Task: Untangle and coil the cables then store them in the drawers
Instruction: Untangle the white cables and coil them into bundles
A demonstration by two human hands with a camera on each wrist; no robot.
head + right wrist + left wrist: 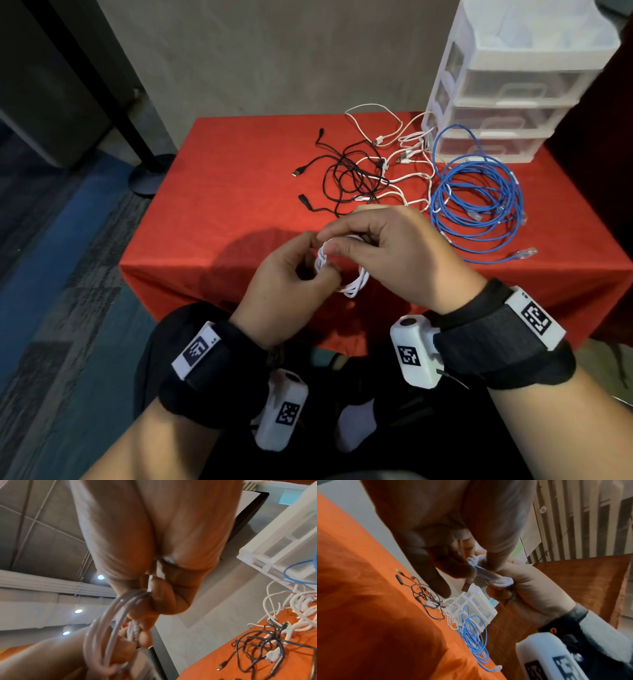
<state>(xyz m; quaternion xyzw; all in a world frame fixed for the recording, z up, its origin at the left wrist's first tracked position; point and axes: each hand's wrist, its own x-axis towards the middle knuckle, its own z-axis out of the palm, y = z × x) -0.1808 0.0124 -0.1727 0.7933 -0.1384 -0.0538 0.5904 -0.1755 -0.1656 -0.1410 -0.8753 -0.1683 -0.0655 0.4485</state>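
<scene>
A small white cable coil (356, 281) hangs between both hands above the near edge of the red table (222, 192). My left hand (291, 274) pinches the coil's left side, where strands are wrapped round it (488, 574). My right hand (380, 246) grips the coil's top with curled fingers; the loops (109, 615) run under its fingers. On the table lie a black tangled cable (352, 174), loose white cables (404, 154) and a loosely looped blue network cable (476, 198). The clear plastic drawer unit (507, 92) stands at the back right, its drawers closed.
A dark stand with a round base (150, 171) is on the carpet left of the table. The blue cable's plug (524, 253) lies near the table's right front. The left half of the tablecloth is bare.
</scene>
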